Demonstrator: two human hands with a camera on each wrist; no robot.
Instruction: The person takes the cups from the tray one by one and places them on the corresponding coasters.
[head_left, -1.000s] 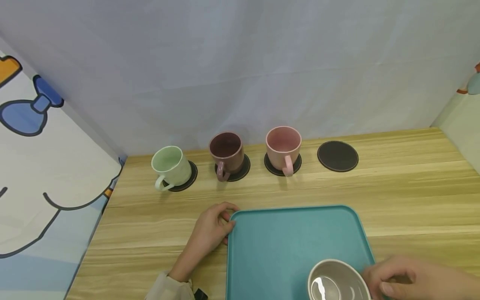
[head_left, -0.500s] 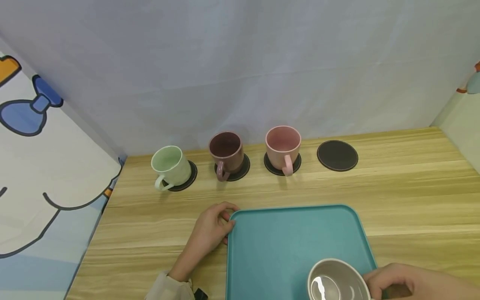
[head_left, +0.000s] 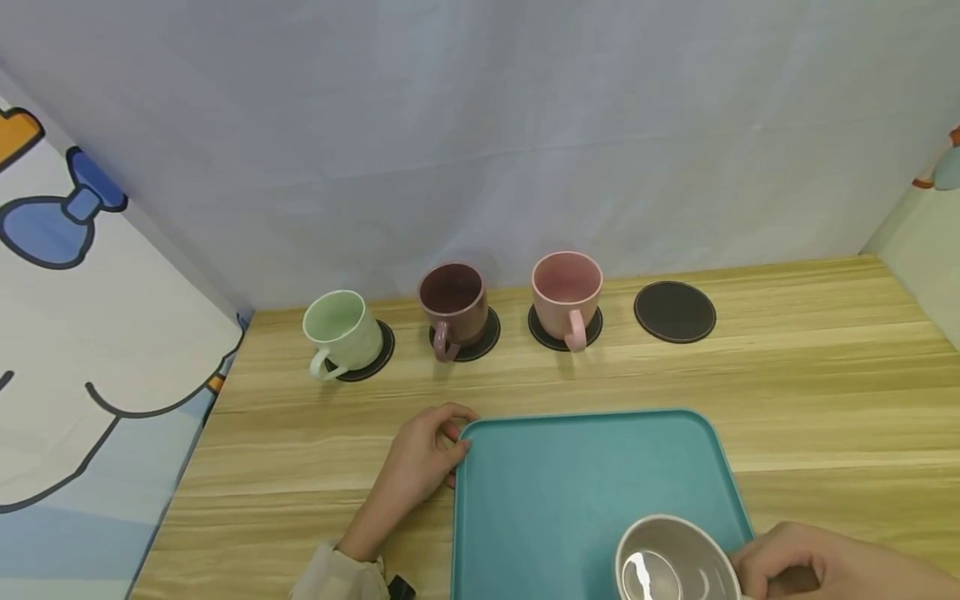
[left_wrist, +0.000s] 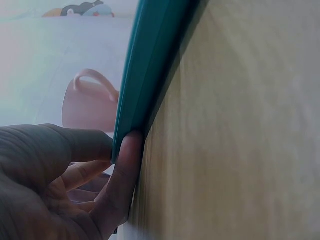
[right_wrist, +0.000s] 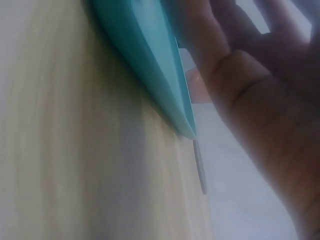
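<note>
A teal tray (head_left: 585, 467) lies on the wooden table. My left hand (head_left: 420, 458) pinches its far left corner; in the left wrist view the thumb and a finger (left_wrist: 127, 160) meet at the tray's rim (left_wrist: 145, 75). A greyish-beige mug (head_left: 671, 562) stands on the tray near the right side, cut off by the bottom of the head view. Beside that mug my right hand (head_left: 832, 562) has curled fingers at its right side, apparently gripping the handle, which is mostly hidden. The right wrist view shows this hand (right_wrist: 250, 90) over the tray edge, with the mug unseen.
Along the back wall stand a light green mug (head_left: 348, 337), a dark mauve mug (head_left: 457, 308) and a pink mug (head_left: 564, 296), each on a black round coaster. Another black coaster (head_left: 675, 312) to their right bears no mug. A grey cloth (head_left: 480, 142) hangs behind.
My right hand, blurred in motion a second ago, has closed its fingers at the mug's right side. The mug, the tray and my left hand have stayed in place.
</note>
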